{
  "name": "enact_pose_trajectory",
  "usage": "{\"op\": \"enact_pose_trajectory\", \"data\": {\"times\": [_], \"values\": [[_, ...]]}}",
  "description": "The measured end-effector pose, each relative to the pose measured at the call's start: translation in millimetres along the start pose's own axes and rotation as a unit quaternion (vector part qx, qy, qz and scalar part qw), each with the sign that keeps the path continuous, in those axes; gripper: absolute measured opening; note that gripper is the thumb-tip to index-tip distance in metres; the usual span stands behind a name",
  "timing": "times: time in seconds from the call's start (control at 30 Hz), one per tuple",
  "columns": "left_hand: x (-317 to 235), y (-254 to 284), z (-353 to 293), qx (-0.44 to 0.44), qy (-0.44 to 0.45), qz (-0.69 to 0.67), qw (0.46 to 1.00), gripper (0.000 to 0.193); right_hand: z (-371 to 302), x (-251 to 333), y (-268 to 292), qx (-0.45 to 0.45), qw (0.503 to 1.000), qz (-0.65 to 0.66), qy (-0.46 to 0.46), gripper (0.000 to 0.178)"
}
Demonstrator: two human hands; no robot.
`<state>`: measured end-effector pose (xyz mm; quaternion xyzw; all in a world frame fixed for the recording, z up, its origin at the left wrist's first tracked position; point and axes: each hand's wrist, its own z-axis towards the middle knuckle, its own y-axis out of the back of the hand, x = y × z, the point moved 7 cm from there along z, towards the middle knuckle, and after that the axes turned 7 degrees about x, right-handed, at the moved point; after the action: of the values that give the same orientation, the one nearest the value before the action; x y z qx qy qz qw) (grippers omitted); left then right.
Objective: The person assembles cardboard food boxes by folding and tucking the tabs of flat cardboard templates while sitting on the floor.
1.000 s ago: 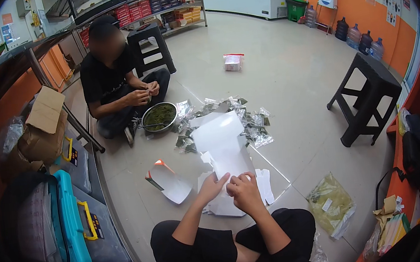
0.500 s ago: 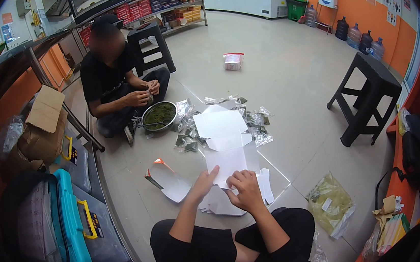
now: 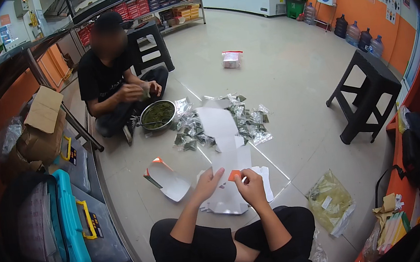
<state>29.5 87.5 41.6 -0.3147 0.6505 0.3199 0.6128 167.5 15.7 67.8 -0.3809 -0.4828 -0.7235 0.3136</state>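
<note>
A white unfolded carton (image 3: 218,122) stretches away from me over the floor, its near end raised in my hands. My left hand (image 3: 206,185) grips its left edge, thumb on top. With bent fingers my right hand (image 3: 250,185) pinches a small flap with an orange face (image 3: 234,175) at the carton's near right. Under my hands lie more flat white cartons (image 3: 228,207). To the left stands a curled carton piece (image 3: 168,180), white inside with an orange tip. Small clear packets of green stuff (image 3: 189,130) lie on both sides of the carton's far end.
A person (image 3: 111,69) sits at far left, hands over a metal bowl (image 3: 158,115) of green stuff with a spoon. Black stools (image 3: 367,94) stand right and behind the person. A yellowish plastic bag (image 3: 331,201) lies at right, lidded bins (image 3: 100,234) at left.
My right hand has turned the carton's near flap, so its orange face now shows. The carton has tilted and narrowed in view. The other person's hands have moved slightly.
</note>
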Motion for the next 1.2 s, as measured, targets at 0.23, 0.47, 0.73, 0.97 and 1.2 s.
{"op": "enact_pose_trajectory", "data": {"times": [0.23, 0.47, 0.73, 0.97, 1.2], "values": [[-7, -1, -9, -0.061, 0.007, 0.292, 0.954, 0.036, -6, -59, -37, 0.117, 0.951, 0.22, -0.184, 0.02], [-16, -10, -16, -0.103, -0.042, 0.429, 0.896, 0.021, -15, -80, -61, 0.177, 0.89, 0.306, -0.289, 0.024], [-3, -13, -15, -0.05, 0.058, 0.368, 0.927, 0.019, -16, -82, -62, 0.17, 0.89, 0.314, -0.284, 0.025], [8, 2, -6, -0.074, 0.03, 0.285, 0.955, 0.021, -12, -78, -67, 0.151, 0.867, 0.394, -0.265, 0.034], [2, 3, -8, -0.119, 0.006, 0.203, 0.972, 0.02, -9, -68, -58, 0.142, 0.855, 0.411, -0.284, 0.03]]}}
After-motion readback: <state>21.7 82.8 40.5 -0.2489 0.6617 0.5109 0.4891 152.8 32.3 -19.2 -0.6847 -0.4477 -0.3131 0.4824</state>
